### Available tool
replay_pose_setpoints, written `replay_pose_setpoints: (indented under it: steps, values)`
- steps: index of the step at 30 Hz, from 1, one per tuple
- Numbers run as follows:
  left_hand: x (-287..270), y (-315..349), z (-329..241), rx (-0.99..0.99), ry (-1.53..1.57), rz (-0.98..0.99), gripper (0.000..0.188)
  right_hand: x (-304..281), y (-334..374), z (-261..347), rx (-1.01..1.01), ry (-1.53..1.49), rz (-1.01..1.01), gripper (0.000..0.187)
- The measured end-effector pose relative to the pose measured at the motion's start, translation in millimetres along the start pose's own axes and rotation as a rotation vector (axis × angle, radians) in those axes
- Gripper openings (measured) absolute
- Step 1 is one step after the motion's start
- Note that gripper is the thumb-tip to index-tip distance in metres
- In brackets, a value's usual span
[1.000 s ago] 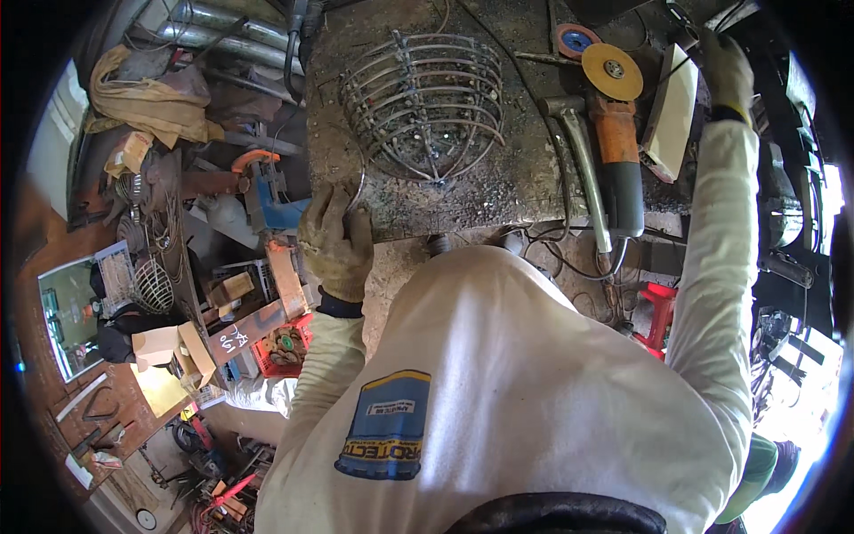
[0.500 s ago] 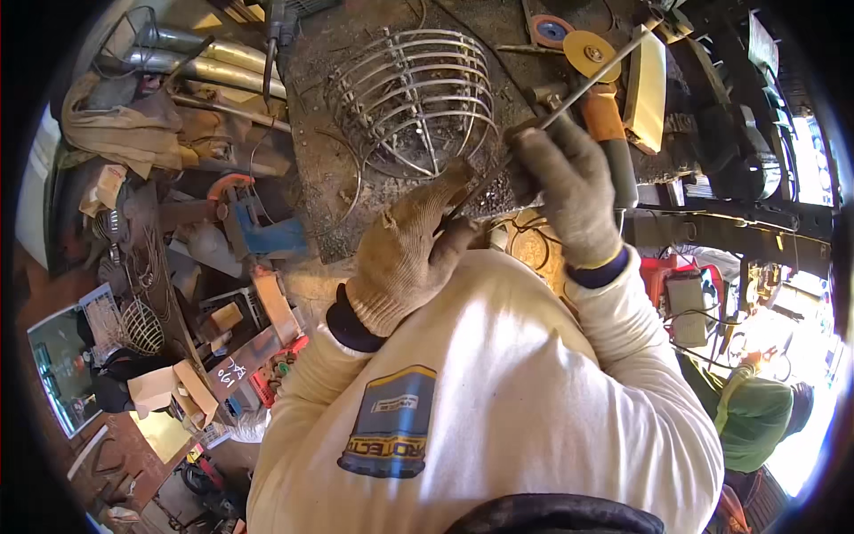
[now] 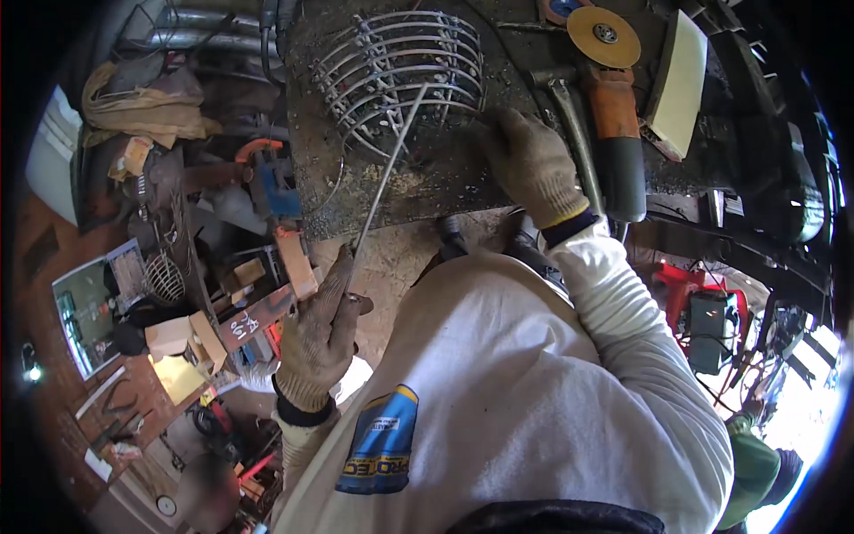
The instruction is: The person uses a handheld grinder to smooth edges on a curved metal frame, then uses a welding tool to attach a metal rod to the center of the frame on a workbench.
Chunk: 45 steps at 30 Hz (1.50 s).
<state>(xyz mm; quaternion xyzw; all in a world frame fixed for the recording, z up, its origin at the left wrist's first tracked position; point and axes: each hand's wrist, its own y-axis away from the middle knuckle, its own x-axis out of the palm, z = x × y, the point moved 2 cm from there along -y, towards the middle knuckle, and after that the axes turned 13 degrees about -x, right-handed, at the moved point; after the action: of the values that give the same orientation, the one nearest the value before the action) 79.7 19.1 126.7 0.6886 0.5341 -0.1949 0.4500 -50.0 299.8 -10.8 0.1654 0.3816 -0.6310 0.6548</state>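
Far left, one open cardboard box (image 3: 187,343) sits with one small wire basket (image 3: 166,279) just above it, and here comes the action: the gloved left hand (image 3: 318,343) has swung out past the workbench's near edge, gripping one thin metal rod (image 3: 389,169) by its lower end. Half a second ago both hands had that rod; now it's a one-handed hold, so the left alone steers it! The rod slants up to the right, its far end across the single curved wire cage (image 3: 400,67) on the workbench (image 3: 427,191); whether they touch, I can't tell. Moving right, the gloved right hand (image 3: 534,165) is off the rod, down at the bench beside the cage, fingers bent; their tips are lost in the dark, so no telling whether they pinch anything. Then one hammer-like steel tool (image 3: 578,138), one orange-and-grey angle grinder (image 3: 616,133) wearing one tan disc (image 3: 605,34), a second disc, red and blue (image 3: 562,9), up top, and one pale block (image 3: 678,84). Far right, one co-worker in green (image 3: 747,481).
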Motion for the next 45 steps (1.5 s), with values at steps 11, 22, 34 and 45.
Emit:
replay_pose_setpoints:
  steps: [11,22,34,45]
  values:
    - [9,16,-77,-0.192,-0.098,-0.022,0.045,9,-12,-15,-0.003,-0.1,0.094,0.034]
    - [57,-13,-67,-0.168,-0.2,-0.169,0.046,1,-17,-11,-0.003,-0.104,0.121,0.031]
    - [73,-13,-52,-0.09,-0.129,-0.274,0.052,-2,-20,-13,0.041,-0.18,0.213,0.034]
    - [71,-14,-51,-0.173,-0.133,-0.207,0.051,-5,-17,-11,-0.021,-0.128,0.165,0.029]
